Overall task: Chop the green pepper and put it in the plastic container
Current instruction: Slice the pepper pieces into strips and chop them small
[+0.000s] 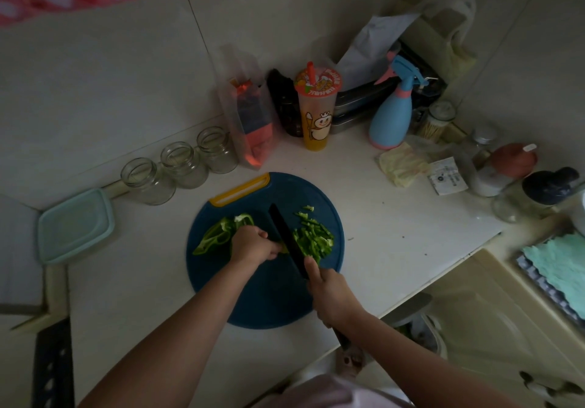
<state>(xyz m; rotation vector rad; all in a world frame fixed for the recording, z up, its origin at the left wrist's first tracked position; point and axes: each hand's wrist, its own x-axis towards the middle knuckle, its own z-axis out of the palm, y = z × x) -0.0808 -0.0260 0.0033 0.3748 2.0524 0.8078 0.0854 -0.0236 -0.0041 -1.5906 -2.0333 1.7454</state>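
A round blue cutting board [269,300] lies in the middle of the white counter. On its left part lie uncut green pepper strips [215,236], and my left hand [253,244] holds them down with curled fingers. My right hand [329,296] grips the handle of a black knife [286,236], whose blade rests on the board just right of my left hand. A heap of chopped pepper pieces [313,238] lies to the right of the blade. The pale green plastic container [74,225] sits at the counter's left edge, apart from the board.
Three glass jars [180,163] line the wall behind the board. A drink cup [316,109], a blue spray bottle [392,113], bags and several jars crowd the back right corner. A teal cloth [560,265] lies far right, past the counter edge.
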